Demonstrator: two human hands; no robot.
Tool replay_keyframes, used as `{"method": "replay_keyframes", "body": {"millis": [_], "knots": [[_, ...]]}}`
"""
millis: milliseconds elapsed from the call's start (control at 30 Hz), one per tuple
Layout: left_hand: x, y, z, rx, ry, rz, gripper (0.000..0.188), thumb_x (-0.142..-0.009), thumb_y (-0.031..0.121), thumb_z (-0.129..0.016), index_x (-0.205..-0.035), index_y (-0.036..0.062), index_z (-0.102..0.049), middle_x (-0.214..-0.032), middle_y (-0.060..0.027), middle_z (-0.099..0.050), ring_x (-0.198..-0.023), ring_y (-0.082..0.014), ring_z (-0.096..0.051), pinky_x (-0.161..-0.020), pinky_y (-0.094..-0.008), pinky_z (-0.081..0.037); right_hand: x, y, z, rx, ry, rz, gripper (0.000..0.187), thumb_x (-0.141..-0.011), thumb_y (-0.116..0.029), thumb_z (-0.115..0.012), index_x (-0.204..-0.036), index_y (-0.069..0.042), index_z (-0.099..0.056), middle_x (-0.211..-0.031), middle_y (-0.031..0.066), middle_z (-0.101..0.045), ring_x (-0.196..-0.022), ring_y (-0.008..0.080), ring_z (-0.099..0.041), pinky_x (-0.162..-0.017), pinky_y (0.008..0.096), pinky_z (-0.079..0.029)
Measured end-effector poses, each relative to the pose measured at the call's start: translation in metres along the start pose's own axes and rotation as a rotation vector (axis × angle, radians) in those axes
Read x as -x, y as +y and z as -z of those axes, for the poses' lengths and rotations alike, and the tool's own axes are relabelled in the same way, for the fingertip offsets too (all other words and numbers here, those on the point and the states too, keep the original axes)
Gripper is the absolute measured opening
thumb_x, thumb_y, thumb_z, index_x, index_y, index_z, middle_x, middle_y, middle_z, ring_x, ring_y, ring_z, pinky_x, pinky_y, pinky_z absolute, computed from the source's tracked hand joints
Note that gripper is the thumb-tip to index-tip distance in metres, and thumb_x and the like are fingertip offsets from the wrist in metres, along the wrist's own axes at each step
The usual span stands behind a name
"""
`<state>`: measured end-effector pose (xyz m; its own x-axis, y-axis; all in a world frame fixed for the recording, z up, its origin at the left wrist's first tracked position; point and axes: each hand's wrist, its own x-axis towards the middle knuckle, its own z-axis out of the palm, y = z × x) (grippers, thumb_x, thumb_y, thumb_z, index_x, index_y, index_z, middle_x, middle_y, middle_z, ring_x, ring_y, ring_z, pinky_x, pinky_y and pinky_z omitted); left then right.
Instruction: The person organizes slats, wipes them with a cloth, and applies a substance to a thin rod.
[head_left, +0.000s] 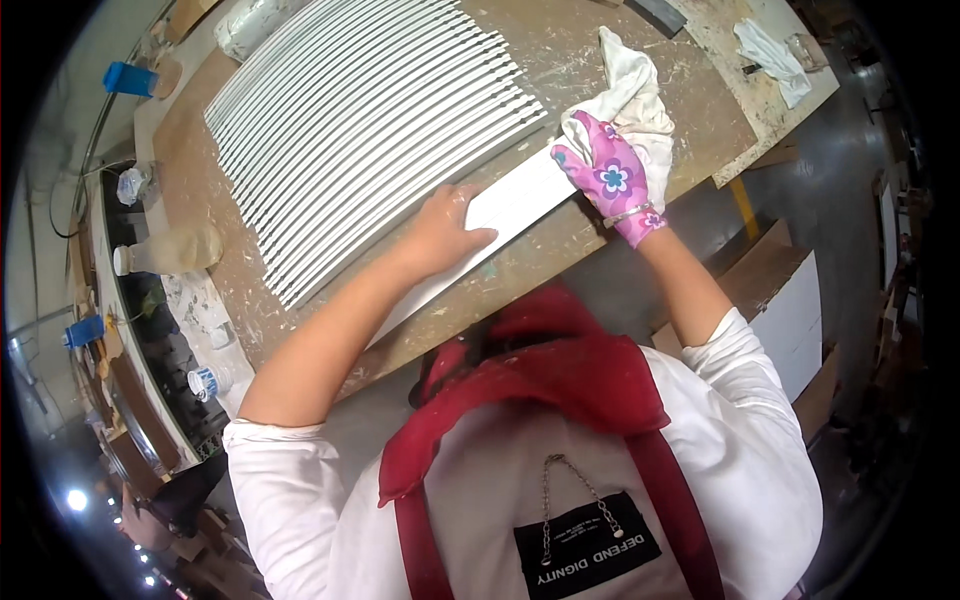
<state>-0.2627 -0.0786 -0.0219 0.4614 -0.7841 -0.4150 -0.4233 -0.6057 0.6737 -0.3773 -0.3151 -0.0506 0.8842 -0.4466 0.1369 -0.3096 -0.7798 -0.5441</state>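
A long white board (525, 195) lies slantwise along the near edge of the worktable. My bare left hand (445, 228) grips it near its middle, thumb on the near side and fingers over the far side. At the board's right end, my right hand (607, 178) wears a pink flowered glove and is closed on a crumpled white cloth (632, 85). The cloth bunches around that hand and trails away onto the table. Just beyond the board, many narrow white slats (370, 140) lie side by side in a wide row.
The brown, paint-marked tabletop (700, 110) has a bottle of yellowish liquid (185, 248) and a clear plastic bottle (208, 382) at its left. Another white cloth (773, 62) lies at the far right. Below on the right stands a cardboard box (780, 310).
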Motion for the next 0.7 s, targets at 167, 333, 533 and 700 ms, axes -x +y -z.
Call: {"method": "replay_keyframes", "body": {"millis": [167,333,533,700], "knots": [[-0.008,0.016,-0.003,0.030,0.009,0.043,0.070,-0.081,0.029,-0.071,-0.136,-0.0045,-0.044,-0.114,-0.0184,-0.050,-0.102,-0.0271,-0.051,-0.091,-0.0350,-0.043,0.000,0.006,0.000,-0.021,0.000,-0.007,0.059,-0.087,-0.044,-0.063,-0.127,-0.002,-0.053,-0.107,0.0203,-0.064,-0.097,0.0357,-0.062,-0.085,0.0424,-0.049],[-0.003,0.005,-0.004,-0.082,0.030,-0.052,0.069,-0.081,0.030,-0.071,-0.136,-0.0021,-0.045,-0.120,-0.0207,-0.050,-0.108,-0.0318,-0.051,-0.095,-0.0382,-0.042,0.001,0.009,-0.003,0.004,0.030,0.047,0.060,-0.086,-0.045,-0.063,-0.127,-0.002,-0.053,-0.106,0.0192,-0.064,-0.096,0.0348,-0.063,-0.084,0.0426,-0.049],[-0.013,0.013,-0.005,-0.048,-0.021,0.046,0.072,-0.080,0.032,-0.073,-0.137,-0.0018,-0.044,-0.125,-0.0231,-0.048,-0.116,-0.0343,-0.049,-0.100,-0.0371,-0.040,0.001,0.006,0.001,0.016,-0.024,0.008,0.062,-0.086,-0.045,-0.063,-0.129,-0.002,-0.052,-0.108,0.0181,-0.064,-0.099,0.0332,-0.062,-0.085,0.0418,-0.049],[-0.010,0.012,-0.001,-0.064,-0.046,0.028,0.069,-0.082,0.032,-0.071,-0.137,-0.0009,-0.044,-0.124,-0.0215,-0.047,-0.113,-0.0327,-0.049,-0.099,-0.0377,-0.040,0.001,0.005,0.000,0.015,0.005,0.010,0.061,-0.086,-0.045,-0.063,-0.128,-0.003,-0.053,-0.109,0.0178,-0.064,-0.099,0.0332,-0.062,-0.085,0.0417,-0.049]]}}
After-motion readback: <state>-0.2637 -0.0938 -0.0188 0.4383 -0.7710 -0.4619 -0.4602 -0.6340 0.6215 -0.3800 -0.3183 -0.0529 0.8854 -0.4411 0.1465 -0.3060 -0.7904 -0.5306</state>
